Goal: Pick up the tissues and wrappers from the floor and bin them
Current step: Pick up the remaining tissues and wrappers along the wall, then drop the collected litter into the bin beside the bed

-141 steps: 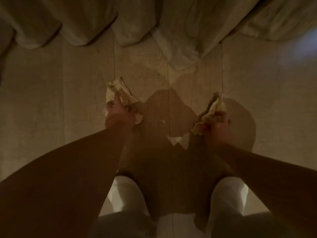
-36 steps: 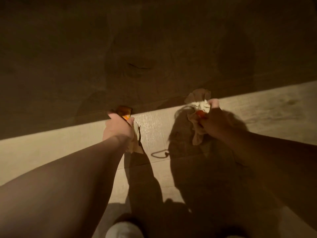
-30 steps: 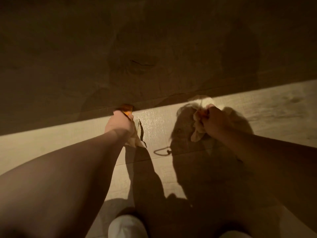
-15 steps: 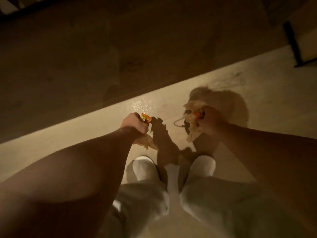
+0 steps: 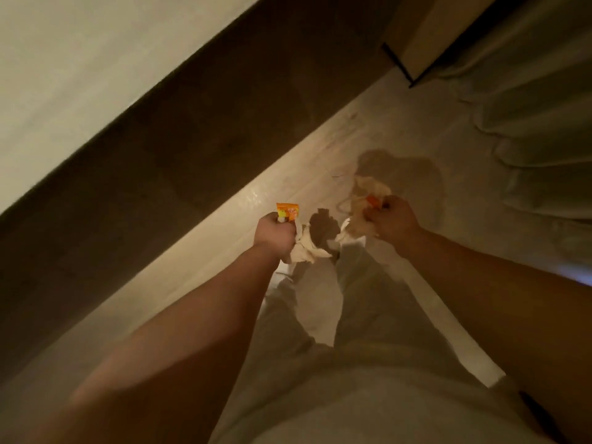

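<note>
My left hand (image 5: pixel 275 234) is closed around an orange wrapper (image 5: pixel 287 211) that sticks out above the fist, and a crumpled white tissue (image 5: pixel 307 248) hangs below it. My right hand (image 5: pixel 391 223) grips a bundle of crumpled tissue (image 5: pixel 363 201) with a small orange wrapper (image 5: pixel 373 200) tucked in at the thumb. Both hands are held out in front of me over the pale floor (image 5: pixel 400 139), about waist height. No bin is in view.
A dark bed base (image 5: pixel 192 129) runs diagonally across the left, with a pale mattress (image 5: pixel 80 52) above it. Curtains (image 5: pixel 528 107) hang at the right. A wooden furniture piece with a dark edge (image 5: pixel 413 33) stands at the top right. My legs in light trousers (image 5: pixel 352 299) are below.
I have stood up and turned: the view swung so the bed base now runs diagonally and the curtains appear at right. Both hands still hold their tissues and wrappers.
</note>
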Tool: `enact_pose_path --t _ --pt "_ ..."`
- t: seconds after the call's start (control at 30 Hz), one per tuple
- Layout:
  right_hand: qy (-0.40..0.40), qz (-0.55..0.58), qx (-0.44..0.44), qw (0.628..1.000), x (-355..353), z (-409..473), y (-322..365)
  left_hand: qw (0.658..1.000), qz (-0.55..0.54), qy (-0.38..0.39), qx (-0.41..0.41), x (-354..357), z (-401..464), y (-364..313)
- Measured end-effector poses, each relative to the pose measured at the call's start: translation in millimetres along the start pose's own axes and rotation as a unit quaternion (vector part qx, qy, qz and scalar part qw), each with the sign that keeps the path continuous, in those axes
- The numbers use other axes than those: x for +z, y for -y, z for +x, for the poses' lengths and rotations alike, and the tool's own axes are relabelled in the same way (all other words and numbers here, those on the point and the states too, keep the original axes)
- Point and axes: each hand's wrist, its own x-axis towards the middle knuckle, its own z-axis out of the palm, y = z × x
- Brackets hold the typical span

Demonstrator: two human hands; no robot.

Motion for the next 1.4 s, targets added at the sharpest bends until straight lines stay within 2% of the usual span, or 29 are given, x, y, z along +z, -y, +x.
enact_pose_path --t 0.2,0.37,0.5,0.63,0.7,0.87,0.97,1.1,1.2,1.33,1.4 --pt "-0.056 0.169 0.086 0.980 28.0 -91.6 -27.8 0.999 0.036 0.040 0.006 -37.4 -50.1 8.0" --pt "-0.105 0.269 0.136 0.948 36.4 -149.0 -73.3 0.988 0.131 0.077 0.011 -21.0 -75.1 23.4" --pt "-0.146 0.390 0.199 0.887 33.9 -196.9 -130.7 0.956 0.268 0.115 0.038 21.5 -88.9 42.4" --pt "-0.224 0.462 0.216 0.831 39.9 -256.1 -203.9 0.904 0.393 0.155 0.070 80.0 -118.3 72.2" --pt "-0.250 0.503 0.243 0.791 51.4 -290.6 -246.1 0.879 0.438 0.168 0.083 110.3 -148.4 92.5" --pt "-0.310 0.573 0.308 0.693 105.4 -384.4 -354.8 0.826 0.523 0.183 0.099 177.8 -199.2 181.9" --pt "-0.332 0.620 0.357 0.615 163.3 -453.8 -424.0 0.788 0.570 0.202 0.111 211.2 -242.3 266.7" --pt "-0.325 0.655 0.422 0.536 244.3 -532.4 -487.6 0.729 0.640 0.216 0.114 244.8 -250.1 385.7" --pt "-0.314 0.689 0.462 0.462 305.7 -588.2 -518.8 0.633 0.726 0.242 0.115 247.8 -267.6 479.1" --pt "-0.321 0.736 0.489 0.342 370.8 -637.2 -531.8 0.495 0.806 0.286 0.152 222.1 -377.1 552.8" --pt "-0.329 0.750 0.498 0.285 397.6 -655.6 -530.8 0.446 0.837 0.277 0.152 220.9 -397.9 588.0"
